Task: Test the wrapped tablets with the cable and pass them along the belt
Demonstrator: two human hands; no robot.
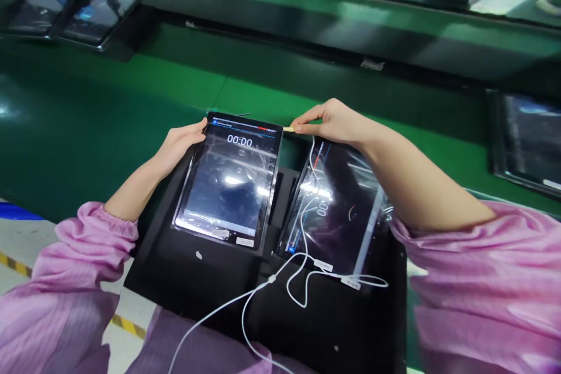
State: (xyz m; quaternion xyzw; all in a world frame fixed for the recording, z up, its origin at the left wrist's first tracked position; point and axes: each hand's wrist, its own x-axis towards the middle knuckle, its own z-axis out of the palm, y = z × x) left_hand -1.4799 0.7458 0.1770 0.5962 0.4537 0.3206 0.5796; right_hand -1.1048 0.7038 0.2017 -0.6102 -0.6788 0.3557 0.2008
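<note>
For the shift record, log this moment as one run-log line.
left hand: gripping tablet | right hand: pinching yellow stick | nearby: second tablet, white cable

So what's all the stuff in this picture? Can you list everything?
lit tablet: 1, black, on the tray, showing 00:00
sideways tablet: 1, black, right of the lit tablet
white cables: several, white, across the tray
tray: 1, black, under the tablets
work surface: 1, green, beyond the tray
further tablets: at least 3, dark, far left and right
floor tape: 1, yellow-black, lower left
sleeves: 2, pink, on the arms
left hand: 1, bare, at the lit tablet's corner
right hand: 1, bare, pinching a pale-yellow tip
</note>
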